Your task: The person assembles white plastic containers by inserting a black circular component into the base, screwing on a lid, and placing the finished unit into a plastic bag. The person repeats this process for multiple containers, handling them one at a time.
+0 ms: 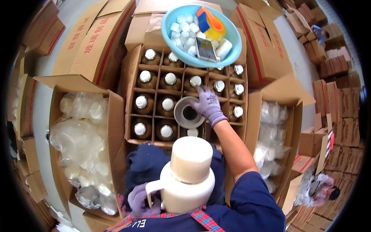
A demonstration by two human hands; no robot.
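Note:
In my left hand (143,200), wearing a purple glove, is the side handle of a cream vacuum jug (188,193); a wide cream lid (191,159) sits on top, and the jug rests against my lap. My right hand (209,103), also gloved, reaches over a divided carton (132,88). Its thumb laps over the rim of a grey round cup-like piece (180,116) with a dark centre, and its fingers lie behind that rim. Just beyond the fingertips is a silver-white bottle cap (196,81). Several dark bottles with such caps (145,76) stand upright in the compartments.
At the carton's far edge sits a light-blue basin (169,40) with white caps, a phone (206,49) and an orange-and-yellow item (213,25). Open cartons flank me, holding plastic-wrapped pieces (79,131) on the left and wrapped pieces (270,135) on the right. A person (322,189) is at far right.

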